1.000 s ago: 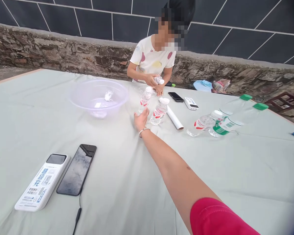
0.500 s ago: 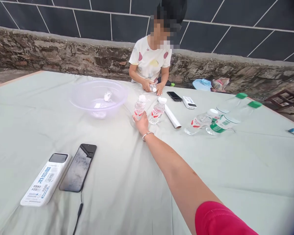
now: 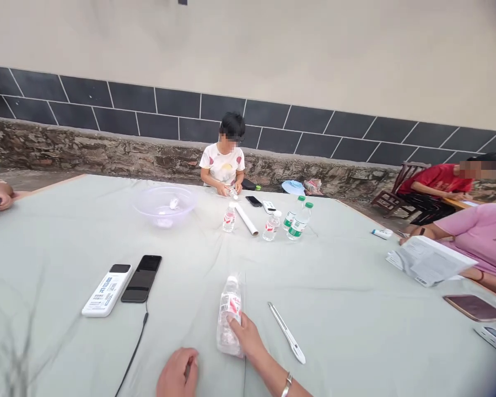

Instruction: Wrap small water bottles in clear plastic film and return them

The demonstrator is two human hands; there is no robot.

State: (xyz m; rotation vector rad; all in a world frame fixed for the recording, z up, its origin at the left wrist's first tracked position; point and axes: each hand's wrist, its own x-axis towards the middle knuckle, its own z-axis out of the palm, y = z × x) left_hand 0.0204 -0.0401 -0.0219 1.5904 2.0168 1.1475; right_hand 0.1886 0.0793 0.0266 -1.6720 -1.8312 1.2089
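Observation:
My right hand (image 3: 248,336), with a bracelet at the wrist, grips a clear water bottle (image 3: 230,300) low on its side. This bottle has a red-and-white label and a white cap and stands close in front of me; clear plastic film seems to lie around it. To its left, my left hand (image 3: 177,374) rests on the table with the fingers curled in and holds nothing that I can see. A white utility knife (image 3: 287,333) lies to the right of the bottle.
Farther off are a purple basin (image 3: 149,210), two small bottles, two green-capped bottles (image 3: 298,223) and a white roll (image 3: 246,219). A power bank (image 3: 107,292) and a phone (image 3: 143,278) with a cord lie left. A person sits opposite; others sit at the sides.
My right hand has drawn back towards me and now holds a bottle near the front of the table. The view has tilted up, and my left hand and the utility knife have come into view.

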